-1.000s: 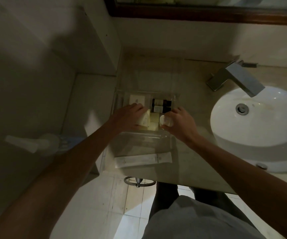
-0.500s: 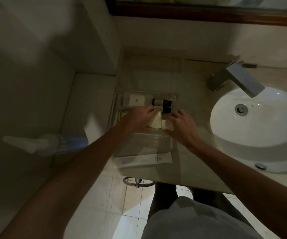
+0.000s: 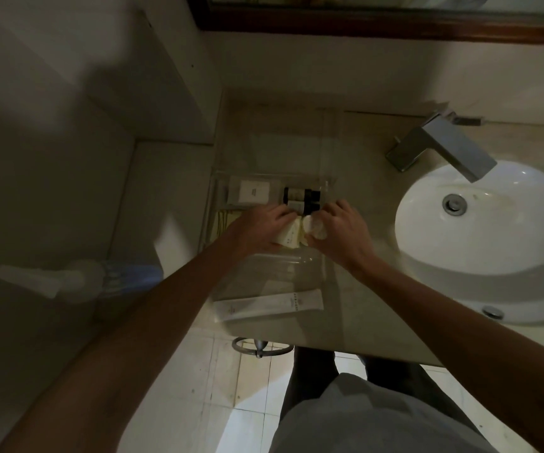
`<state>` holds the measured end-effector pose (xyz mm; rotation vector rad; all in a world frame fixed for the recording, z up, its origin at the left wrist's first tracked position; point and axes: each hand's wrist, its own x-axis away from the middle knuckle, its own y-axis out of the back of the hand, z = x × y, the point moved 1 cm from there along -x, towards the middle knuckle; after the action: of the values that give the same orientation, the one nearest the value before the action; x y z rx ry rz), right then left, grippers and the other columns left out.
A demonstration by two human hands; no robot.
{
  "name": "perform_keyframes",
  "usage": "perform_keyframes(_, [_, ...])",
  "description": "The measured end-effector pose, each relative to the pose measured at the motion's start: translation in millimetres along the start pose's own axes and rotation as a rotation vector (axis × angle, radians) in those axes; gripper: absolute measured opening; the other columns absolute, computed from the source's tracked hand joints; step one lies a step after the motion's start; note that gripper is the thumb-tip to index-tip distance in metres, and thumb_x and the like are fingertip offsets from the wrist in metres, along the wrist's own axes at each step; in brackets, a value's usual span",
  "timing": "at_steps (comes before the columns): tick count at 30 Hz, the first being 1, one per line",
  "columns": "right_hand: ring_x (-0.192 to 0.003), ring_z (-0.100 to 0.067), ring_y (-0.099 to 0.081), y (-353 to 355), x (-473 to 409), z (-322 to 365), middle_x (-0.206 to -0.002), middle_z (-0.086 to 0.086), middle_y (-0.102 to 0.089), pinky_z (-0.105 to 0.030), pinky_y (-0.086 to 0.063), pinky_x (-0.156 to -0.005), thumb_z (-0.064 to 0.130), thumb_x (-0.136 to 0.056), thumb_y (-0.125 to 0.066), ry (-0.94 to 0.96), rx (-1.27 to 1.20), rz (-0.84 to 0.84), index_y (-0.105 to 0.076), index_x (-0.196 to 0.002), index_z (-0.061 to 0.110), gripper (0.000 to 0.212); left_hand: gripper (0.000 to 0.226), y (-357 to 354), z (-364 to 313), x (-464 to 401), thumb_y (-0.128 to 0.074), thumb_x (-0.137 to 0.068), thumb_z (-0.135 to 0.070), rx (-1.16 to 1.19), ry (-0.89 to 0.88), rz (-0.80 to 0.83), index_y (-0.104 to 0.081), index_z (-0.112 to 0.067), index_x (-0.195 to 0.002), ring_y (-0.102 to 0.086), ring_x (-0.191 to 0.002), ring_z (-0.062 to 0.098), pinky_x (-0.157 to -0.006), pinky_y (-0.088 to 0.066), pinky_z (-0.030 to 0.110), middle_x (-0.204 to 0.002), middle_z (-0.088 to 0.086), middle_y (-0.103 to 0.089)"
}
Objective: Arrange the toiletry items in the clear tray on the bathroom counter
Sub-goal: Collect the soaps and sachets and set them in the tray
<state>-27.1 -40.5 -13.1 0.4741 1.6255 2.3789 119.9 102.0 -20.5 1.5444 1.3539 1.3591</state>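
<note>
A clear tray (image 3: 327, 148) stands on the bathroom counter (image 3: 355, 308), left of the sink. Inside it lie a white square packet (image 3: 253, 191), two dark small bottles (image 3: 301, 199) and thin yellowish sticks (image 3: 223, 220) at the left edge. My left hand (image 3: 259, 232) grips a pale cream packet (image 3: 288, 238) over the tray's middle. My right hand (image 3: 342, 232) holds a small round white item (image 3: 314, 228) right beside that packet. A long white tube (image 3: 270, 304) lies on the counter in front of the tray.
A white round basin (image 3: 492, 237) with a square metal tap (image 3: 447, 148) fills the right side. A dark-framed mirror (image 3: 388, 27) hangs above. A blurred spray bottle (image 3: 77, 281) shows at the lower left. The counter's front edge is near my legs.
Both hands have drawn together over the tray's middle. The left hand moved right and nearer with the cream packet, uncovering the white square packet and the sticks.
</note>
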Motion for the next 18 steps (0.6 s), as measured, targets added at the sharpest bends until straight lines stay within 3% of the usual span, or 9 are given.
perform_keyframes(5, [-0.101, -0.023, -0.052, 2.1, -21.6, 1.7, -0.113, -0.003, -0.068, -0.030, -0.039, -0.078, 0.038, -0.077, -0.077, 0.018, 0.074, 0.043, -0.069, -0.112, 0.016, 0.042, 0.081, 0.6, 1.7, 5.2, -0.089, -0.059, -0.032, 0.030, 0.019, -0.027, -0.057, -0.002, -0.127, -0.062, -0.097, 0.031, -0.077, -0.054, 0.039, -0.116, 0.016, -0.061])
perform_keyframes(9, [-0.104, -0.023, -0.051, 0.4, -26.5, 1.7, -0.110, -0.002, -0.069, -0.035, -0.041, -0.082, 0.040, -0.078, -0.074, 0.047, 0.125, 0.107, -0.072, -0.110, 0.019, 0.038, 0.082, -3.1, 3.5, 4.3, -0.089, -0.059, -0.033, 0.023, 0.040, -0.017, -0.056, -0.006, -0.128, -0.061, -0.098, 0.030, -0.076, -0.054, 0.039, -0.117, 0.014, -0.061])
perform_keyframes(18, [-0.107, -0.024, -0.054, 4.4, -33.8, 3.2, -0.115, -0.005, -0.066, -0.038, -0.047, -0.087, 0.035, -0.081, -0.073, 0.031, 0.139, 0.137, -0.072, -0.109, 0.017, 0.033, 0.078, -3.9, -2.1, -3.3, -0.080, -0.074, -0.036, -0.041, 0.071, 0.006, -0.045, -0.009, -0.139, -0.053, -0.116, 0.027, -0.092, -0.046, 0.038, -0.137, 0.010, -0.051])
